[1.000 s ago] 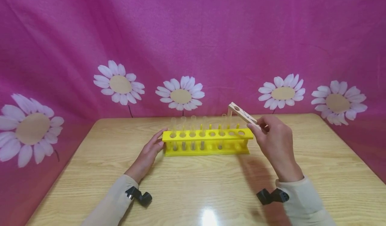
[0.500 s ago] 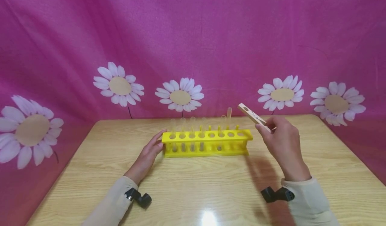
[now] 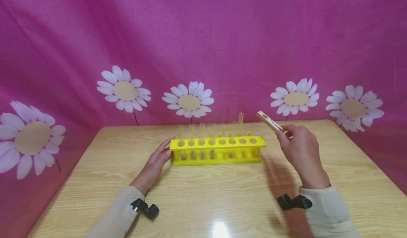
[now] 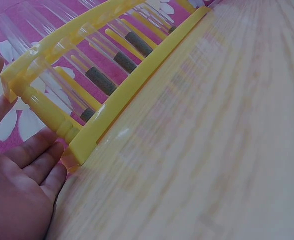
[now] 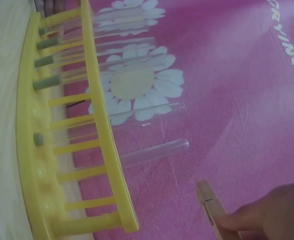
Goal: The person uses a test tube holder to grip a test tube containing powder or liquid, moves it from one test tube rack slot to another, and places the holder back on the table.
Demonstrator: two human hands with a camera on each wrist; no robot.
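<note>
A yellow test tube rack [image 3: 217, 142] stands on the wooden table. My left hand [image 3: 154, 163] holds its left end, with fingertips against the end post [image 4: 52, 115] in the left wrist view. Several clear test tubes [image 3: 192, 132] stand upright in its holes, with dark grey matter at their bottoms. Behind the top plate, towards the right, one test tube [image 3: 240, 120] stands with its rounded end up; that end shows in the right wrist view. My right hand [image 3: 300, 149] pinches a wooden clothespin [image 3: 269, 120], raised right of the rack, with no tube in its tip.
Yellow pegs [image 3: 249, 134] rise along the rack's back. The table [image 3: 197, 199] ends at a pink cloth [image 3: 235, 47] with large white daisies. A bright glare spot lies near the table's front.
My right hand and the clothespin have moved right, away from the rounded-end-up tube that the clothespin overlapped a second ago. That tube stays standing behind the rack. My left hand keeps its place.
</note>
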